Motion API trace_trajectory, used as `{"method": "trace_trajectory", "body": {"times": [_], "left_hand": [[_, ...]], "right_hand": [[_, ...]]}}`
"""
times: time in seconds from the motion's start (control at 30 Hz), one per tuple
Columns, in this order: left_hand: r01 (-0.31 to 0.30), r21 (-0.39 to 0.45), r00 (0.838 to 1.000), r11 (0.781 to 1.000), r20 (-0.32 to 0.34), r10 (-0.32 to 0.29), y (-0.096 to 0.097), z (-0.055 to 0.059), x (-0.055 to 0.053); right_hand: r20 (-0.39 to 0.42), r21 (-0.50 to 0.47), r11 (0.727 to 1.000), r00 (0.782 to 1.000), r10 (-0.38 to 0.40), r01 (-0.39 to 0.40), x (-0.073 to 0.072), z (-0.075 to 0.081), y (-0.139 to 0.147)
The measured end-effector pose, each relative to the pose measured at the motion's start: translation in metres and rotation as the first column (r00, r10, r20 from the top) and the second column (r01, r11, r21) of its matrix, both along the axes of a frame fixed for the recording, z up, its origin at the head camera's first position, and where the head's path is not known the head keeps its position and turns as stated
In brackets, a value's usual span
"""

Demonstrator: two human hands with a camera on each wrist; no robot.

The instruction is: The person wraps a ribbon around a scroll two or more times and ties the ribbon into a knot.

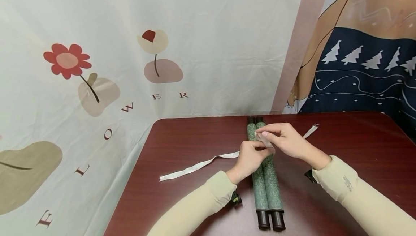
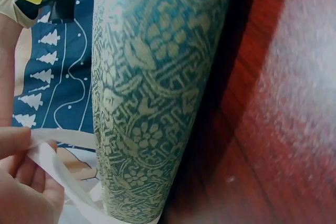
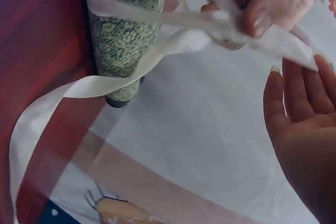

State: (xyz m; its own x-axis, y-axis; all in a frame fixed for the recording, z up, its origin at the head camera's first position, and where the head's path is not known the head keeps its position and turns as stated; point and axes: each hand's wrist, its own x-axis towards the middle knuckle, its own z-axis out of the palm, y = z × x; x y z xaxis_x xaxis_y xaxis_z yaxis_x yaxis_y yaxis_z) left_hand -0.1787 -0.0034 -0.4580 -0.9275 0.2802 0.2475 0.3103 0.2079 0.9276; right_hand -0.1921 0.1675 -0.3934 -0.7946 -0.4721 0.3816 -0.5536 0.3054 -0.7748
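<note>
A pair of rolls [image 1: 260,174], side by side, is covered in green floral-patterned cloth with dark knobs. A white ribbon [image 1: 198,165] passes around them; its loose length trails left across the tabletop. My left hand [image 1: 250,158], over the rolls, pinches part of the ribbon between thumb and forefinger. Just to its right, my right hand [image 1: 289,142] holds a short piece of ribbon by thumb and fingertips. In the right wrist view, the ribbon tip [image 3: 299,51] meets the right fingertips [image 3: 319,72]. From the left wrist, a loop of ribbon [image 2: 58,174] shows beside the patterned roll [image 2: 152,93].
The dark red wooden table [image 1: 188,134] reaches back to a pale curtain [image 1: 211,41] printed with flowers and letters. Another ribbon end [image 1: 311,131] lies at the back right, behind my right hand. Navy printed cloth [image 1: 367,80] hangs at the right.
</note>
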Motion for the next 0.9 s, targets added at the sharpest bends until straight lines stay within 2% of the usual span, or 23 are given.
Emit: {"method": "trace_trajectory", "body": {"times": [0.17,0.27,0.33,0.5,0.77,0.9], "left_hand": [[0.061,0.122,0.997,0.991,0.04,-0.066,0.001,-0.004,-0.001],[0.102,0.196,0.991,0.975,0.06,-0.116,0.001,-0.006,-0.002],[0.113,0.222,0.988,0.969,0.074,-0.132,0.001,-0.005,-0.002],[0.112,0.207,0.987,0.972,0.093,-0.134,0.0,-0.003,-0.001],[0.09,0.163,0.99,0.982,0.089,-0.106,-0.002,-0.003,0.001],[0.078,0.169,0.99,0.982,0.107,-0.097,-0.003,-0.005,0.001]], "right_hand": [[0.145,-0.06,0.997,0.988,0.048,-0.04,-0.009,0.001,0.002],[0.183,-0.07,0.996,0.981,0.069,-0.056,-0.015,-0.004,0.005],[0.19,-0.049,0.998,0.98,0.053,-0.045,-0.017,-0.009,0.007],[0.205,0.035,0.999,0.979,0.016,-0.023,-0.02,-0.023,0.016],[0.275,0.031,0.996,0.959,0.074,-0.085,-0.019,-0.039,0.025],[0.247,0.093,0.992,0.967,0.055,-0.081,-0.016,-0.041,0.03]]}}
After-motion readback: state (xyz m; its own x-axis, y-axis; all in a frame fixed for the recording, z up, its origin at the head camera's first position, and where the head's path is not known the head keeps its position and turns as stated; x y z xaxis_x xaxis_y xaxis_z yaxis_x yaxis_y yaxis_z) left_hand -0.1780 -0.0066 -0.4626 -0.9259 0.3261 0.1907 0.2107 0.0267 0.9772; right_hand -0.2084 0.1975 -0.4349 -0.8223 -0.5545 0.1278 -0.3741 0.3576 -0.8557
